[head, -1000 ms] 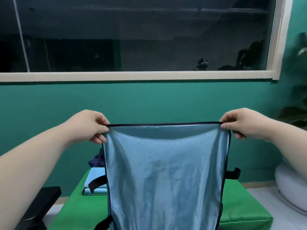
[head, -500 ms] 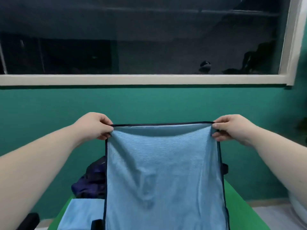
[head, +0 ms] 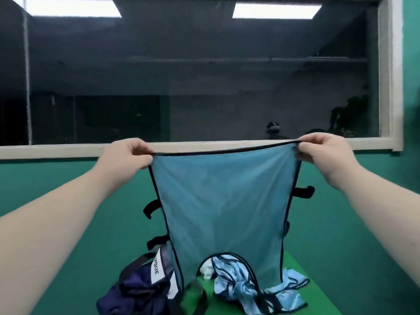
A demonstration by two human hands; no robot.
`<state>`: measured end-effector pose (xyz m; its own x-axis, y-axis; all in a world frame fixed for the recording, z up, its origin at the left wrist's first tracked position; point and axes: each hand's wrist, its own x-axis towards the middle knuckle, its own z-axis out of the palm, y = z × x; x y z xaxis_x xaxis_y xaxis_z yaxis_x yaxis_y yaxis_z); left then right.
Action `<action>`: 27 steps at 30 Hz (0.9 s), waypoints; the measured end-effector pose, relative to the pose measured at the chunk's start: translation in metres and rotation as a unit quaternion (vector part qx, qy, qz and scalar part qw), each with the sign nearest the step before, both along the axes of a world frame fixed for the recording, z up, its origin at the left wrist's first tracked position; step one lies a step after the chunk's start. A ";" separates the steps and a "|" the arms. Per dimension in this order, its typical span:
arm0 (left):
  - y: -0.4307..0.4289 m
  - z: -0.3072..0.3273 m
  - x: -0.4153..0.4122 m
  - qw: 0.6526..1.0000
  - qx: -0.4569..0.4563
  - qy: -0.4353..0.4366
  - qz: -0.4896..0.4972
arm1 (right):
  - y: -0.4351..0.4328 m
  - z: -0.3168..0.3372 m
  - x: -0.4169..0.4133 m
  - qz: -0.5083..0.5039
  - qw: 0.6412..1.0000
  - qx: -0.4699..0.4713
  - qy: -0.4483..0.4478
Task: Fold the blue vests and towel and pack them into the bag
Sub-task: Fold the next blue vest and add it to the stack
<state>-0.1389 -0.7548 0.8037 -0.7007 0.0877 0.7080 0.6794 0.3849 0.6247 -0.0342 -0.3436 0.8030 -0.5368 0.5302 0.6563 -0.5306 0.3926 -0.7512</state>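
Blue vest (head: 222, 201) hangs spread above the desk (head: 294, 262), my left hand (head: 127, 155) and right hand (head: 322, 153) pinching its top corners, well apart. I judge I'm straightening it; next, bring both corners together evenly.

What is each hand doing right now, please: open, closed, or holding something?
Left hand: closed, pinching the top left corner of the blue vest.
Right hand: closed, pinching the vest's top right corner.
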 end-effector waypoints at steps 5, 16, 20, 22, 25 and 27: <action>-0.018 -0.087 0.044 0.991 -0.111 -0.070 0.009 | 0.002 -0.085 0.061 0.020 0.991 0.030 -0.128; -0.046 -0.270 0.142 0.938 -0.260 -0.230 -0.013 | -0.013 -0.264 0.174 0.028 0.896 0.163 -0.413; -0.057 -0.311 0.165 0.924 -0.270 -0.270 -0.025 | -0.020 -0.306 0.201 0.044 0.871 0.163 -0.462; -0.065 -0.326 0.174 0.916 -0.279 -0.285 -0.041 | -0.024 -0.317 0.212 0.060 0.856 0.172 -0.484; -0.073 -0.341 0.187 0.903 -0.294 -0.308 -0.059 | -0.029 -0.329 0.223 0.071 0.844 0.181 -0.500; -0.077 -0.349 0.194 0.900 -0.283 -0.325 -0.070 | -0.031 -0.333 0.227 0.079 0.846 0.167 -0.501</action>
<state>0.0552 -0.8322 0.4544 -0.9042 0.4258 -0.0330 0.3089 0.7054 0.6380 0.1929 -0.3749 0.4697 -0.9591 0.2742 -0.0707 0.2401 0.6547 -0.7167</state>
